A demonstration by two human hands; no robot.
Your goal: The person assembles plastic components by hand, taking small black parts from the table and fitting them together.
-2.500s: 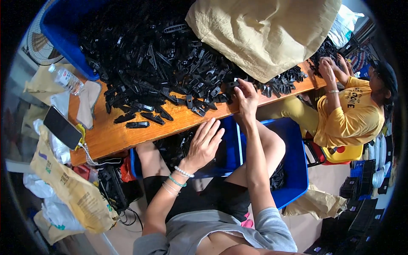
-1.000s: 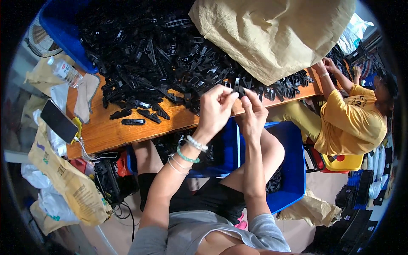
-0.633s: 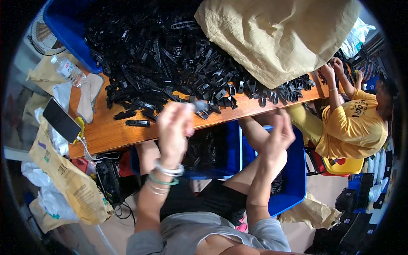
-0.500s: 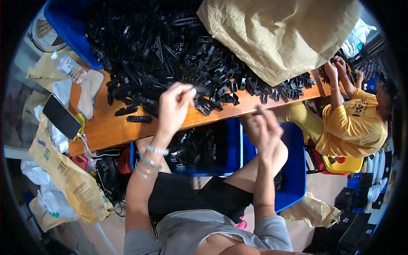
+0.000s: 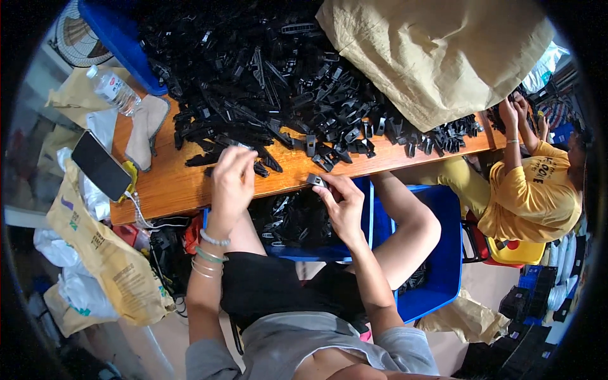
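Note:
My right hand pinches a small black plastic clip-like part between thumb and fingertips, just over the table's near edge. To its left, my left hand has its fingers curled together above the edge, beside long black plastic pieces. What lies in those fingers, if anything, is hidden. A large heap of black plastic parts covers much of the wooden table. Below the edge, between my legs, a blue bin holds more black parts.
A second blue bin stands beyond my right leg. Brown sheeting covers the heap's right side. A bottle, a cloth and a phone are at the left. A person in a yellow shirt works at the right.
My left hand has moved left and down toward the table's edge. My right hand has come left and its small black part now shows clearly. The whole view has shifted slightly.

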